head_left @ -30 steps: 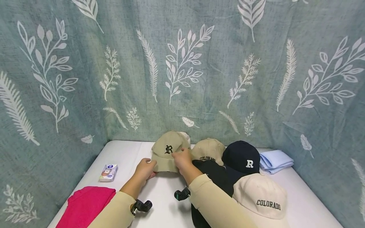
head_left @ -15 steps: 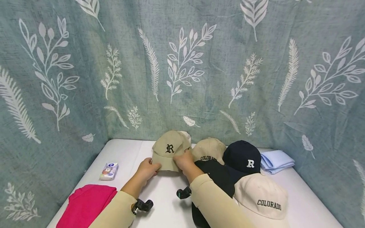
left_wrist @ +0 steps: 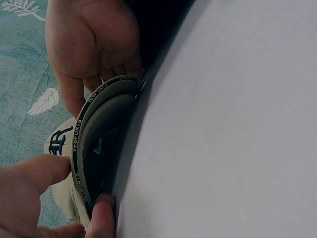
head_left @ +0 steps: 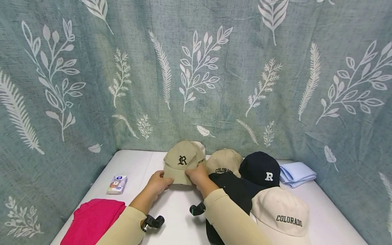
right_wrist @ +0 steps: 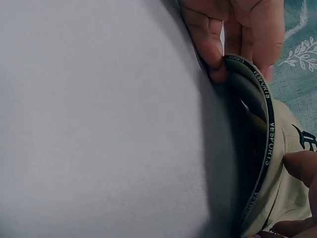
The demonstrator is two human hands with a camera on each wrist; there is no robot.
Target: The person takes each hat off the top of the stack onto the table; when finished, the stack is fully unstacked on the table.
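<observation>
A beige baseball cap (head_left: 182,154) with a black R stands at the back of the white surface, its brim toward me. My left hand (head_left: 158,183) pinches the brim's left side, thumb on top and fingers below. In the left wrist view, a dark band with white lettering runs along the brim edge (left_wrist: 77,136). On the brim's right side, my right hand (head_left: 199,175) holds the cap, its thumb (right_wrist: 299,163) on the upper face. Its other fingers are partly hidden in the head view. Behind this cap a whitish piece (head_left: 200,146) peeks out.
To the right stand a tan Colorado cap (head_left: 225,160), a navy cap (head_left: 258,168), a black cap (head_left: 232,190) and a cream cap (head_left: 281,207). A folded blue cloth (head_left: 297,173) lies beyond. At left are a tissue pack (head_left: 117,184) and pink cloth (head_left: 95,217).
My right hand has slid down from the cap's front to its brim, uncovering side lettering. The left thumb has moved farther onto the brim. The cap has stayed nearly in place.
</observation>
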